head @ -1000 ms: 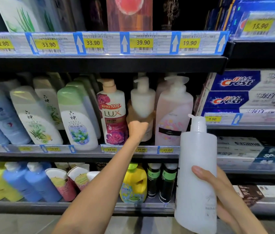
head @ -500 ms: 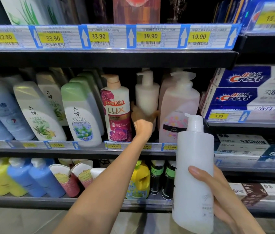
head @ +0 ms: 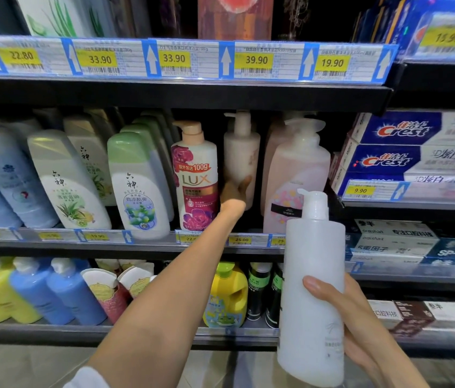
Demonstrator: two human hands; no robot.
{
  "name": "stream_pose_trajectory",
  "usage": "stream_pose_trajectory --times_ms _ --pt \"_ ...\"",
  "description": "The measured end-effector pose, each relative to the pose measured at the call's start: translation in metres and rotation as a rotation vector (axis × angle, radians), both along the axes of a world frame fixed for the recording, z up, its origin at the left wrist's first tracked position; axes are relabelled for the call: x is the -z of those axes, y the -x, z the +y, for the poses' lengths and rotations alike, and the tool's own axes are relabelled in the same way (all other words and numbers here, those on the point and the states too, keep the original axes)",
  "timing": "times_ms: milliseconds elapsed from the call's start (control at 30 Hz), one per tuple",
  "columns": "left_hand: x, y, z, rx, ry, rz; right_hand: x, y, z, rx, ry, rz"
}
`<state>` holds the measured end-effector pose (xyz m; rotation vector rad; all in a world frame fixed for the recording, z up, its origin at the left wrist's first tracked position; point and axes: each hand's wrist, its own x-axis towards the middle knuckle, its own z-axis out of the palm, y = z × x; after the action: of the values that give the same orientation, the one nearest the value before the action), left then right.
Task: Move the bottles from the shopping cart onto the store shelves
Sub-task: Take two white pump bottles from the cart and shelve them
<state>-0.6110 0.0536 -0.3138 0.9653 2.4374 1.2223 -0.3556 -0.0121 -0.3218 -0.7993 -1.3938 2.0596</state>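
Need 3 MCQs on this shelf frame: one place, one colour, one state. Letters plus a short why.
1. Where is the cream pump bottle that the left hand reaches?
A. middle shelf, between the LUX bottle and the pink pump bottle
B. bottom shelf
C. on the Crest boxes

2. What colour is the bottle in the right hand?
A. yellow
B. translucent white
C. blue

3. How does the right hand hold the white bottle?
A. pinching the pump
B. flat underneath
C. wrapped round the body, bottle near upright

Key: 1 A, it stands behind the front row between those two. 2 B, the body and pump are pale and frosted. 3 C, the thumb crosses the front and the pump points up.
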Motion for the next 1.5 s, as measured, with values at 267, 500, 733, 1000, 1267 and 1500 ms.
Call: stream_pose_trajectory --times_ms 267,500,733,1000,1267,1500 --pt "0.018 -0.027 -0.075 0.167 -0.202 0.439 -0.009 0.016 -0.006 0.132 -0.258 -0.051" --pt "0.058 0.028 -0.140 0.492 -0.081 1.311 -0.033 0.051 0.010 0.254 -0.465 0.068" --pt "0.078 0.048 -0.144 0.532 -0.104 1.435 -0.048 0.094 0.019 0.364 -0.705 0.083" --pt "0.085 0.047 -0.148 0.523 -0.135 1.405 -0.049 0.132 0.025 0.410 -0.894 0.064" --pt "0.084 0.044 -0.150 0.514 -0.177 1.399 -0.023 0.166 0.028 0.468 -0.943 -0.171" --pt "0.086 0.044 -0.151 0.498 -0.218 1.370 -0.015 0.186 0.029 0.561 -0.813 -0.345"
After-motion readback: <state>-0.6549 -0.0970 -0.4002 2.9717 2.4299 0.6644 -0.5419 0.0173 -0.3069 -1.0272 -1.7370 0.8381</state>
